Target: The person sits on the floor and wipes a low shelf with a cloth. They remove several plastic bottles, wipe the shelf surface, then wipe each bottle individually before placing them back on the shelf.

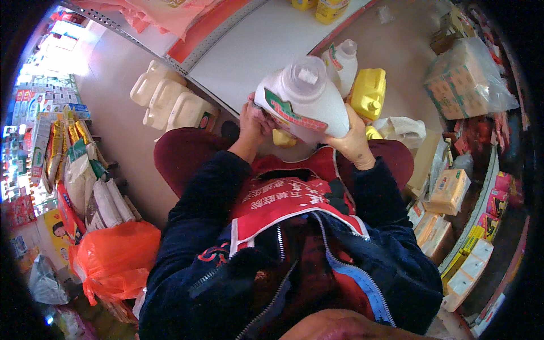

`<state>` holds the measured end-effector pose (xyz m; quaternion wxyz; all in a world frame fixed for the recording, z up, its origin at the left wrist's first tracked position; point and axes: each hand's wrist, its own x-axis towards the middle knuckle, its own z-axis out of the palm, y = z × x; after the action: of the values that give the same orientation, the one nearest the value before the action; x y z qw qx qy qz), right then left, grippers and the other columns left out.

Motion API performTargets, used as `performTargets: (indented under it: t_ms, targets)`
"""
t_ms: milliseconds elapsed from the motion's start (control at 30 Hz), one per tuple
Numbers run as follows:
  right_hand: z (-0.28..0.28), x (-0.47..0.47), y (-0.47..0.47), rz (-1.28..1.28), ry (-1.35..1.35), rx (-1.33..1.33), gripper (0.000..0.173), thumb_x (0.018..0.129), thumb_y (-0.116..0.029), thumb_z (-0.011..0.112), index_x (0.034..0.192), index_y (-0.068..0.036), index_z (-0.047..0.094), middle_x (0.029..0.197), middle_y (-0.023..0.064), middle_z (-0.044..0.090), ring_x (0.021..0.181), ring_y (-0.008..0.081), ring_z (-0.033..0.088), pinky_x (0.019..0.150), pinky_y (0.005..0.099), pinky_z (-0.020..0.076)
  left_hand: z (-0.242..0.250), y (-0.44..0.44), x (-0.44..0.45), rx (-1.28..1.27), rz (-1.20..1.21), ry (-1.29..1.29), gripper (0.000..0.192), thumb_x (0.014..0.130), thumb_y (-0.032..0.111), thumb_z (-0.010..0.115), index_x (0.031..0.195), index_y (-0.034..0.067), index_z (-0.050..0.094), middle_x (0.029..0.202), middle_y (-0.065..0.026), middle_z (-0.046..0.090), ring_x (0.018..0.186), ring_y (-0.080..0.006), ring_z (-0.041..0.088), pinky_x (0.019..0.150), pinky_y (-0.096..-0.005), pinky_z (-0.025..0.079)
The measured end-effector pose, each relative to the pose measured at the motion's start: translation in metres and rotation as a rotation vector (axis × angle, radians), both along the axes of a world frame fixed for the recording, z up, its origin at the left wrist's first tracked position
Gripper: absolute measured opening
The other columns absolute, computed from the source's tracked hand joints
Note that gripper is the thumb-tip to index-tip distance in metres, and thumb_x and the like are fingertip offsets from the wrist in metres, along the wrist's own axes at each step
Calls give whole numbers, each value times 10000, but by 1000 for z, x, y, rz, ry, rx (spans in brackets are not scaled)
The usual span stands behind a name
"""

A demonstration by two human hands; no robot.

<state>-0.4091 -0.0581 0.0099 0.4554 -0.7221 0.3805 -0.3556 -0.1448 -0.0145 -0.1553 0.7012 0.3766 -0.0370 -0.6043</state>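
Note:
Between my two hands is a large white plastic bottle with a translucent cap and a green and red label bearing writing. My left hand grips its left side near the base, and my right hand is wrapped round its right side. The bottle is tilted, cap away from me, above the front of a white metal shelf. Just beyond it stands a similar white bottle, partly hidden. To the right of that is a yellow plastic jug. Part of another yellow container shows beneath my hands.
Several cream plastic jugs stand on the floor left of the shelf. Yellow bottles stand at its far end. A plastic-wrapped carton and shelved goods line the right. At left are upright sacks and an orange plastic bag.

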Motion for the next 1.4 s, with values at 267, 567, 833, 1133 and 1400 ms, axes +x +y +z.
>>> performTargets:
  t_ms: [267,567,833,1133,1400]
  targets:
    - [7,2,4,12,26,-20,499,652,-99,791,1100,-23,586,994,111,671,945,183,645,837,326,501,23,-11,3,166,-170,119,201,911,368,539,944,171,561,751,-22,570,503,-115,478,385,-211,367]
    - [4,5,1,73,63,-36,520,626,-107,794,1095,-20,584,988,138,688,950,222,672,830,341,512,34,-5,0,182,-151,112,267,922,426,507,925,170,582,690,0,544,461,-103,451,366,-181,345]
    - [2,5,3,78,24,-5,555,624,-120,804,1124,-22,581,1009,132,689,965,225,671,848,347,511,31,-7,-2,134,-114,155,243,938,384,497,943,159,588,712,15,567,469,-97,482,369,-175,369]
    - [2,4,1,67,38,-31,550,641,-113,788,1141,-15,579,1009,138,686,969,220,666,853,342,507,31,-7,1,205,-161,111,276,897,461,533,906,189,583,709,60,560,459,-57,456,354,-159,344]
    - [1,2,0,89,29,-18,533,647,-128,782,1131,-21,584,1009,133,685,967,218,667,842,338,507,28,-10,8,174,-186,208,212,936,343,487,950,170,609,752,33,594,477,-52,477,361,-160,374]
